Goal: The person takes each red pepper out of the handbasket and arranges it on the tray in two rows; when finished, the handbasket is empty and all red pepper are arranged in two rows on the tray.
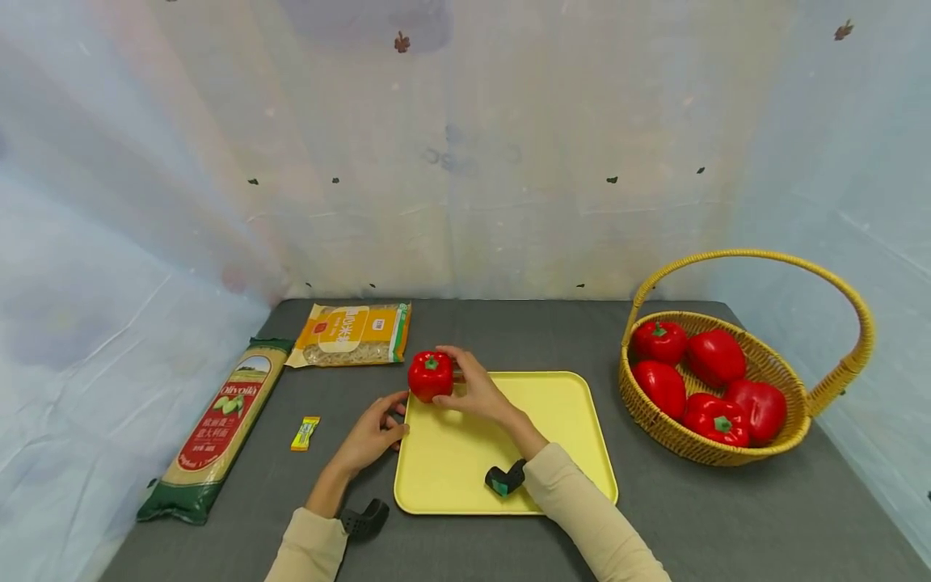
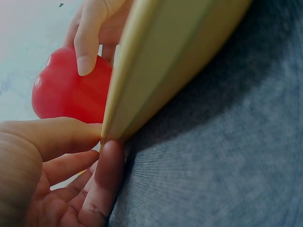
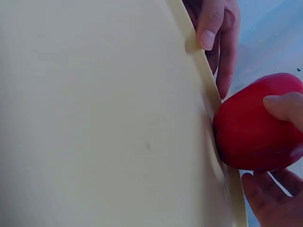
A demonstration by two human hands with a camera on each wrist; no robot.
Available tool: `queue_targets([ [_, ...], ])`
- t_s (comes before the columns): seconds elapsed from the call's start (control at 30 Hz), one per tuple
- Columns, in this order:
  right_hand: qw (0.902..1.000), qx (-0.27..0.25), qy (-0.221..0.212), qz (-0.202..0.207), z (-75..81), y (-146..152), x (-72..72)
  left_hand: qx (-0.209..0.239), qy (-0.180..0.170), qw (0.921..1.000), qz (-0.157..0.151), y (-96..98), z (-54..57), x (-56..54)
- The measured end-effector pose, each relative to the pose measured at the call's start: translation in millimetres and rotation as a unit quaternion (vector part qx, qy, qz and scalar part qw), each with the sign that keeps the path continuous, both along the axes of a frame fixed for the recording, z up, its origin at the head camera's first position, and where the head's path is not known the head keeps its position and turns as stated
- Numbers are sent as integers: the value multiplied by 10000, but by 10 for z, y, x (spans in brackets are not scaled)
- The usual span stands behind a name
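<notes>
A red bell pepper (image 1: 430, 377) with a green stem is at the far left corner of the yellow tray (image 1: 509, 485). My right hand (image 1: 476, 392) grips it, thumb on one side and fingers on the other. In the right wrist view the pepper (image 3: 258, 125) is against the tray's rim (image 3: 208, 78). My left hand (image 1: 374, 436) pinches the tray's left rim between thumb and fingers, close to the pepper. The left wrist view shows this pinch, with the left hand (image 2: 61, 165) at the tray's edge (image 2: 142, 80) and the pepper (image 2: 71, 90) behind.
A yellow wicker basket (image 1: 640, 412) with a tall handle holds several red bell peppers on the right. At the back left lies a grain bag (image 1: 352, 334). A long pasta pack (image 1: 218, 428) lies at far left, and a small yellow packet (image 1: 305, 434) nearer the left hand.
</notes>
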State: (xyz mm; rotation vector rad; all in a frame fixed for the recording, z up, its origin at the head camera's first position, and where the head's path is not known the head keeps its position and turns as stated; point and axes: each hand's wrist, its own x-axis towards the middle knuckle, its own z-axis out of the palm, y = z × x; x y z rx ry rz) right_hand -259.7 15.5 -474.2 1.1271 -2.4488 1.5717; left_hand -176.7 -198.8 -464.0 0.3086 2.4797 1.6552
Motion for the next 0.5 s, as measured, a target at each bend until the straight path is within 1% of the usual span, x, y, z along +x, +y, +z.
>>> queue_targets([
  [0.2,9998,114,-111,-140,-9,-23,7,-62,-44,10000,32,2,-1,4],
  [0.33,9996,171,-140,-194,-21,-36,2,-24,-6,10000,19,-3,-39,-11],
  [0.5,9991,298,-152,-274,-25,-48,-4,30,19,9999,101,-46,-230,-97],
])
